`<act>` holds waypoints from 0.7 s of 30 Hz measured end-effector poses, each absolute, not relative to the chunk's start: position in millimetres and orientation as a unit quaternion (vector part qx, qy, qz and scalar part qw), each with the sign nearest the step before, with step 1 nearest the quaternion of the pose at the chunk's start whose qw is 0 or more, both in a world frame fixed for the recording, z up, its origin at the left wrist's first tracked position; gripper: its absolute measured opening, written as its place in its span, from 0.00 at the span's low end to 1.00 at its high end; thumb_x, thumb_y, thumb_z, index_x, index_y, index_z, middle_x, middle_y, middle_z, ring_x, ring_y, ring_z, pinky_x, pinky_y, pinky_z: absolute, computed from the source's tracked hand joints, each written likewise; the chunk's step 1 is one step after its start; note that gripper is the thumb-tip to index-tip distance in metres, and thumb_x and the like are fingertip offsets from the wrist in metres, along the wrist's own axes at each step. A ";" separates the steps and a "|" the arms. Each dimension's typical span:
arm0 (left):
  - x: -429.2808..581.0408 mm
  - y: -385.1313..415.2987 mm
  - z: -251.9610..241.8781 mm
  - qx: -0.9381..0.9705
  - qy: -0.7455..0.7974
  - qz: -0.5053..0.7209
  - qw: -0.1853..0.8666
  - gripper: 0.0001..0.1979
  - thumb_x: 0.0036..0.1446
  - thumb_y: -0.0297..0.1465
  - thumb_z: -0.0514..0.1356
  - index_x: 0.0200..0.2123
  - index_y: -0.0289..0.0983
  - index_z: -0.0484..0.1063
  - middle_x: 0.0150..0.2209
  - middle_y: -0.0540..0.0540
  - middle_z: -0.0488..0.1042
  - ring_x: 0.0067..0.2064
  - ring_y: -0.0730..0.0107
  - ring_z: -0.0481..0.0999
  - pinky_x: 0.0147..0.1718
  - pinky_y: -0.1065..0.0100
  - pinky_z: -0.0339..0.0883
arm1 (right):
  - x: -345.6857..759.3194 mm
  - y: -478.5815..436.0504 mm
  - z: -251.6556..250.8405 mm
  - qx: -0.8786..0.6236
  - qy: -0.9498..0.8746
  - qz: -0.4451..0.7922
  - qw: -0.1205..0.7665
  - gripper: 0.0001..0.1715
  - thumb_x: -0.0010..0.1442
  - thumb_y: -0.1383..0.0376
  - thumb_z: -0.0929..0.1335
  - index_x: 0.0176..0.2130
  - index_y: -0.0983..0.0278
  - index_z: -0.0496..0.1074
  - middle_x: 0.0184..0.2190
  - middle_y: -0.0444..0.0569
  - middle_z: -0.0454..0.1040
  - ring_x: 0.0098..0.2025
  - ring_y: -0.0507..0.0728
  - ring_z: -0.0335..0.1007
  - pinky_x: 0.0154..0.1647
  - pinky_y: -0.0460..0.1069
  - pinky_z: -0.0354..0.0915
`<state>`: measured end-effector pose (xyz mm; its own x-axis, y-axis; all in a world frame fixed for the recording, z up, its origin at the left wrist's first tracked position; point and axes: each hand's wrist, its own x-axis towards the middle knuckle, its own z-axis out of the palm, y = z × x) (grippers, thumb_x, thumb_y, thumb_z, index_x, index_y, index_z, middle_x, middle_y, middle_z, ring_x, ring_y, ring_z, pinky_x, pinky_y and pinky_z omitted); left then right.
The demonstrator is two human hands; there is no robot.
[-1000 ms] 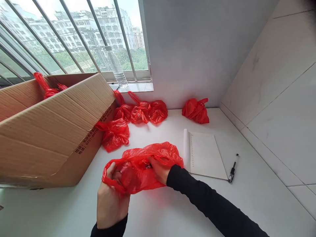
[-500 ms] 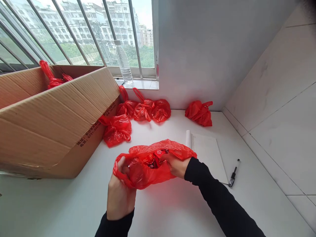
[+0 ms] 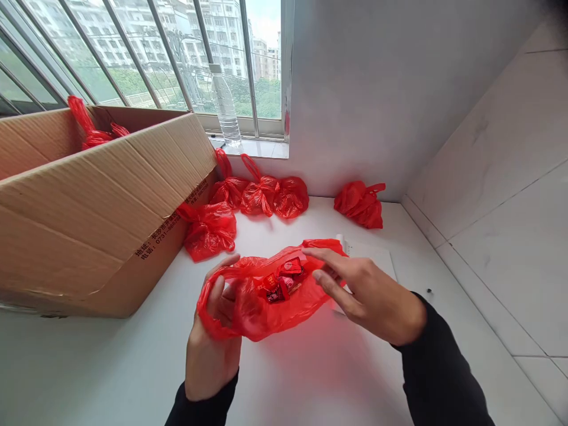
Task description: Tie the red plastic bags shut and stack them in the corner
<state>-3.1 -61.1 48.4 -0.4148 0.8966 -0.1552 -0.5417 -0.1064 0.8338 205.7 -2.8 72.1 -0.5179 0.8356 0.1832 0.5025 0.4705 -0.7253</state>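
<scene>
A thin red plastic bag (image 3: 266,322) hangs over the table with its mouth spread wide. Inside it lie several small wrapped sweets (image 3: 284,281), red, pink and dark. My left hand (image 3: 213,331) holds the bag's left end, its fingers inside the handle loop and partly covered by the film. At the other end my right hand (image 3: 364,290) hovers over the bag's right rim. Its thumb and fingers are apart with nothing between them, and I cannot tell whether they touch the film.
A large cardboard box (image 3: 102,213) with red bags inside stands at the left. Tied red bags (image 3: 257,192) line the wall, and another red bag (image 3: 360,204) lies farther right. A notebook (image 3: 373,254) is partly hidden behind my right hand. A water bottle (image 3: 226,109) stands on the sill.
My right hand has come out of the bag and moved right and up, its fingers now spread. The sweets inside show more fully. My left hand keeps its hold.
</scene>
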 end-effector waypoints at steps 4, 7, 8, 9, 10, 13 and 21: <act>-11.3 -64.1 49.5 0.262 0.413 0.723 0.488 0.14 0.56 0.38 0.62 0.43 0.40 0.79 0.40 0.41 0.77 0.49 0.54 0.75 0.44 0.60 0.76 | 225.8 -1.9 93.8 -0.448 -0.834 0.116 0.300 0.34 0.63 0.59 0.68 0.66 0.52 0.59 0.57 0.54 0.69 0.57 0.67 0.66 0.56 0.64 0.65; -13.4 -67.4 55.7 0.279 0.377 0.741 0.481 0.16 0.54 0.37 0.60 0.39 0.35 0.81 0.47 0.36 0.76 0.53 0.48 0.72 0.46 0.56 0.76 | 227.3 14.0 84.8 -0.475 -0.819 0.081 0.312 0.34 0.61 0.60 0.71 0.64 0.57 0.63 0.54 0.57 0.70 0.55 0.68 0.64 0.55 0.66 0.64; -12.5 -68.1 58.9 0.285 0.375 0.737 0.485 0.16 0.52 0.38 0.61 0.40 0.35 0.81 0.49 0.37 0.75 0.54 0.47 0.72 0.46 0.56 0.76 | 226.0 19.2 81.0 -0.475 -0.819 0.105 0.304 0.28 0.62 0.62 0.69 0.60 0.59 0.67 0.49 0.56 0.72 0.51 0.66 0.66 0.53 0.63 0.66; -10.9 -68.5 62.4 0.297 0.386 0.726 0.486 0.18 0.50 0.37 0.63 0.43 0.37 0.80 0.50 0.38 0.75 0.54 0.47 0.72 0.46 0.57 0.76 | 224.4 23.2 78.0 -0.471 -0.821 0.131 0.295 0.22 0.63 0.65 0.68 0.56 0.60 0.70 0.45 0.54 0.73 0.48 0.63 0.67 0.51 0.61 0.67; -9.0 -68.4 65.8 0.315 0.408 0.710 0.481 0.22 0.47 0.37 0.66 0.48 0.40 0.78 0.50 0.40 0.75 0.54 0.48 0.73 0.46 0.59 0.76 | 222.6 25.8 76.2 -0.466 -0.823 0.149 0.289 0.19 0.62 0.66 0.67 0.53 0.61 0.72 0.43 0.53 0.73 0.46 0.62 0.67 0.50 0.59 0.67; -4.7 -65.5 72.2 0.380 0.515 0.652 0.408 0.38 0.38 0.33 0.75 0.56 0.47 0.72 0.45 0.44 0.76 0.49 0.56 0.75 0.42 0.68 0.75 | 217.0 25.3 76.1 -0.437 -0.838 0.163 0.284 0.23 0.59 0.62 0.72 0.54 0.59 0.72 0.43 0.52 0.70 0.46 0.62 0.65 0.50 0.58 0.66; -18.9 -51.9 76.3 0.541 0.582 0.591 0.144 0.09 0.57 0.40 0.65 0.29 0.43 0.77 0.39 0.47 0.70 0.44 0.63 0.70 0.46 0.67 0.65 | 218.1 16.9 90.9 -0.405 -0.790 0.297 0.350 0.07 0.59 0.66 0.69 0.37 0.59 0.79 0.28 0.44 0.68 0.31 0.53 0.65 0.35 0.49 0.65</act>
<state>-18.9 -51.9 76.3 -0.3742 0.7985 0.4716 0.4592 -0.2823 0.8423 218.1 16.9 90.9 -0.4263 0.8489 0.3126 0.4324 0.4947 -0.7539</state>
